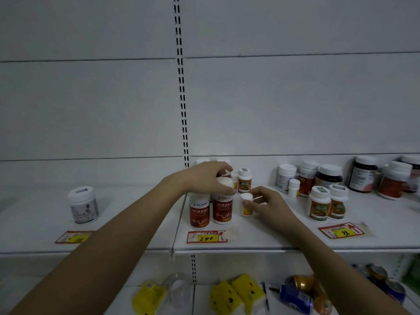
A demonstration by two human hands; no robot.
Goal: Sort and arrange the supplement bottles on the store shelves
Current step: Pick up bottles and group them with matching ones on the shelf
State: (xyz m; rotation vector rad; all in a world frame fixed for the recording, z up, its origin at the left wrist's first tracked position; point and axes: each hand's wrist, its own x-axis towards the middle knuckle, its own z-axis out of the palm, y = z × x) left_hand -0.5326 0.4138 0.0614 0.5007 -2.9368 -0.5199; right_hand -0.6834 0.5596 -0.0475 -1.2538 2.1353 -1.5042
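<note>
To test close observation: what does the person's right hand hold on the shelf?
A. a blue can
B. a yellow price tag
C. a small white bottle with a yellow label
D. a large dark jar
C: the right hand pinches the small white yellow-labelled bottle, standing upright on the white shelf.

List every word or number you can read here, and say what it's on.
"200": yellow patch of the middle price tag on the shelf edge.
"88": yellow patch of the right price tag.
Left price tag: blurred, unreadable.
Red bottles: Chinese label text, too blurred to read.

Glossy plastic bottles [222,209], matt shelf [272,237]
</note>
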